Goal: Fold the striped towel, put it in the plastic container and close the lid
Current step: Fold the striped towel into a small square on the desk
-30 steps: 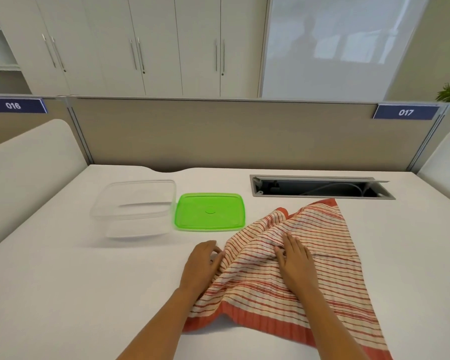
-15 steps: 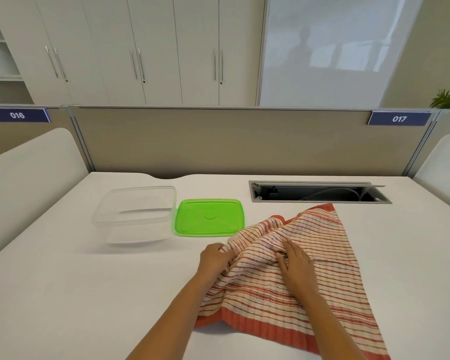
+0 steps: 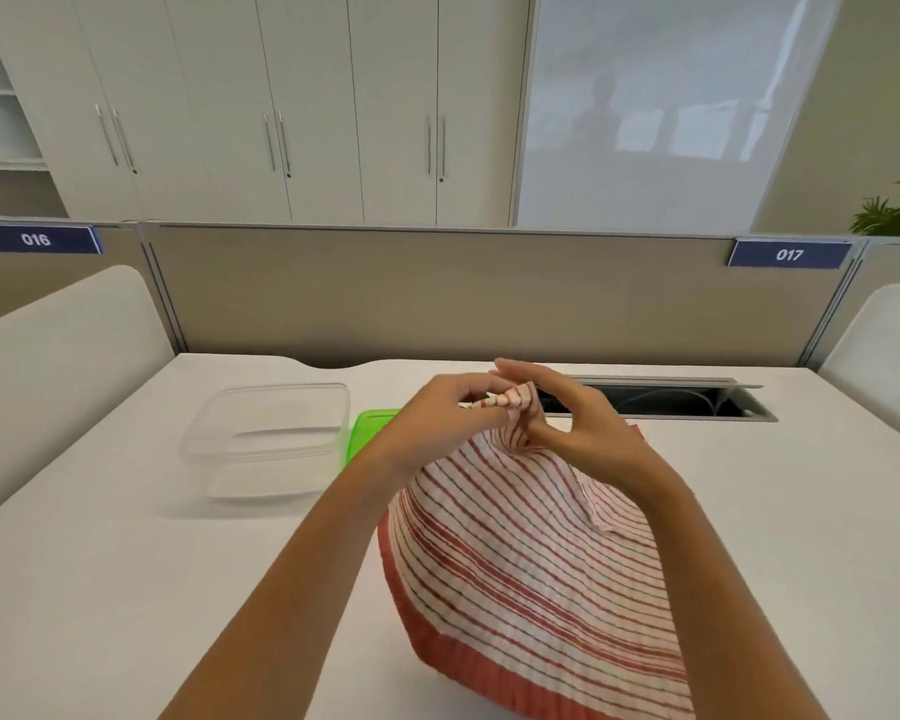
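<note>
Two bare forearms enter from the lower edge of the head view, both uncovered along their whole visible length; no sleeve or cuff shows on either arm. Left hand (image 3: 432, 423) bare: no glove, ring, watch or band seen at the wrist. Right hand (image 3: 583, 423) likewise bare, wrist unadorned. Fingers (image 3: 515, 368) slender, nails short and plain as far as the blur allows; polish cannot be told. Forearms lean, narrowing toward the wrists. Nothing of the torso, shoulders or clothing falls within the frame.
</note>
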